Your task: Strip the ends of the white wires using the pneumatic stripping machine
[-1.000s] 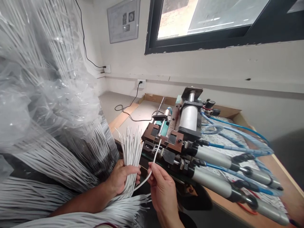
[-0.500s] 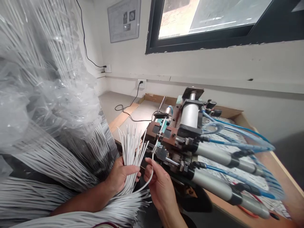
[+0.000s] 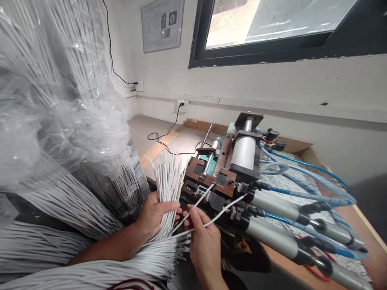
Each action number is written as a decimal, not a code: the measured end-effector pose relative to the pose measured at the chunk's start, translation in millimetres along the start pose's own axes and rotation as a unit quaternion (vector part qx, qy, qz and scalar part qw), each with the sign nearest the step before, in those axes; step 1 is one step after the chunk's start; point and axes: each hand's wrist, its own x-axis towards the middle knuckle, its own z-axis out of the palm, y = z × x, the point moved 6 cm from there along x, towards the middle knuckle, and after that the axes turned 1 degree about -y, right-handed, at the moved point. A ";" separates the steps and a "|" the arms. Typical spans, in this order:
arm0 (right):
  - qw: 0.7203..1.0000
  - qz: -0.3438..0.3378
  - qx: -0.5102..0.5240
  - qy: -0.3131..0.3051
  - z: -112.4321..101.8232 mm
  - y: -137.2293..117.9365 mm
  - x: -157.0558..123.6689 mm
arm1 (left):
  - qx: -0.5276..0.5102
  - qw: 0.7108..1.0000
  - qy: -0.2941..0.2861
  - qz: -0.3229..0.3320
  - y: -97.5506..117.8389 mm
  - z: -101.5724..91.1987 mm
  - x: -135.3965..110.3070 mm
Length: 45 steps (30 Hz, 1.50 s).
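My left hand (image 3: pixel 152 217) is closed around an upright bundle of thin grey-white cables (image 3: pixel 167 181), thumb across the front. To its right, my right hand (image 3: pixel 205 237) has its thumb and fingers pinched together on cables. One cable (image 3: pixel 223 211) passes through the hand and points right, a pinkish tip showing at its end. A second cable (image 3: pixel 199 201) runs past the fingertips toward the jaws of a pneumatic machine (image 3: pixel 223 179). Some fingers of both hands are hidden behind the cables.
Long cable bundles (image 3: pixel 69 201) fill the left side, partly wrapped in clear plastic (image 3: pixel 99 133). Blue air hoses (image 3: pixel 290 191) and silver cylinders (image 3: pixel 272 237) extend right from the machine. A black cord (image 3: pixel 163 141) lies on the table behind, below a wall socket (image 3: pixel 183 106).
One cable has come out of the machine and swung right, its pinkish tip visible. Another cable now points at the jaws. The machine's jaws have parted and its cylinder rods show at the right.
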 end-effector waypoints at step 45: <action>0.987 0.109 0.104 -0.048 15.9 -3.6 5.7 | 0.055 0.998 0.011 0.007 14.5 16.7 9.3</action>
